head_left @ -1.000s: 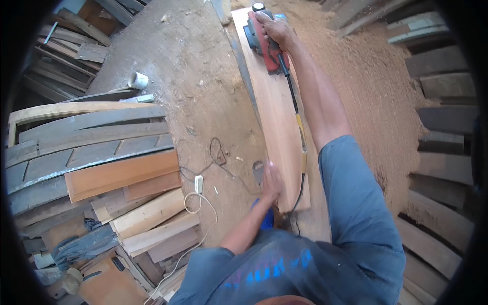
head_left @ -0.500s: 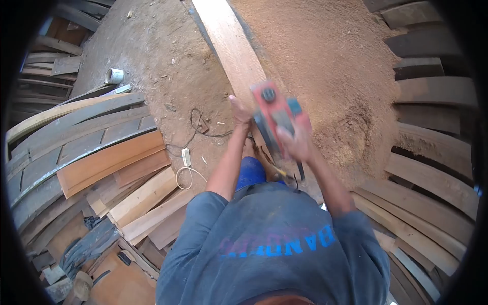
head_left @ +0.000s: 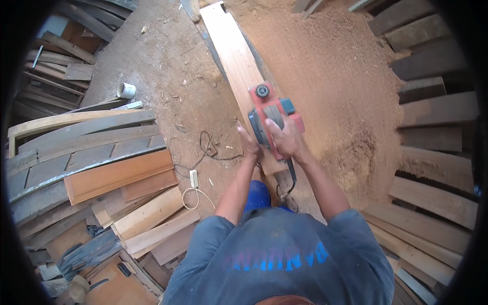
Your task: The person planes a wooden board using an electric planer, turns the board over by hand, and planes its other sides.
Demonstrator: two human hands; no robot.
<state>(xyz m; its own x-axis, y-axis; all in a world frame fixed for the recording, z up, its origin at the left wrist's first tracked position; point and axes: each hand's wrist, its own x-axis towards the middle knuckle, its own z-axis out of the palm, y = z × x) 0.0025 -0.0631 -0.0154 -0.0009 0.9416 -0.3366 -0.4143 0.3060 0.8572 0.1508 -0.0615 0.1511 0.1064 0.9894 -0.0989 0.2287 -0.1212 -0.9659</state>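
A red and black electric planer [head_left: 262,105] sits on a long pale wooden board [head_left: 235,53], near the board's end closest to my body. My right hand [head_left: 285,134] is wrapped round the planer's rear handle. My left hand [head_left: 248,142] rests against the left edge of the board beside the planer, its thumb raised and apart; its other fingers are partly hidden. The planer's black cord [head_left: 292,173] hangs from its rear toward me. Beneath the board runs a darker support [head_left: 216,55], showing along its edges.
Sawdust [head_left: 325,76] covers the ground on the right. Stacked planks [head_left: 432,109] line the right side; more boards and an orange-brown panel [head_left: 119,175] lie at left. A white cup [head_left: 126,91], a power socket [head_left: 193,178] and a loose dark cable [head_left: 206,147] are on the ground.
From far along the board, the planer has come back toward my body in my right hand. Half a second ago it was blurred and tilted near the board's near end; now it sits on the wood.
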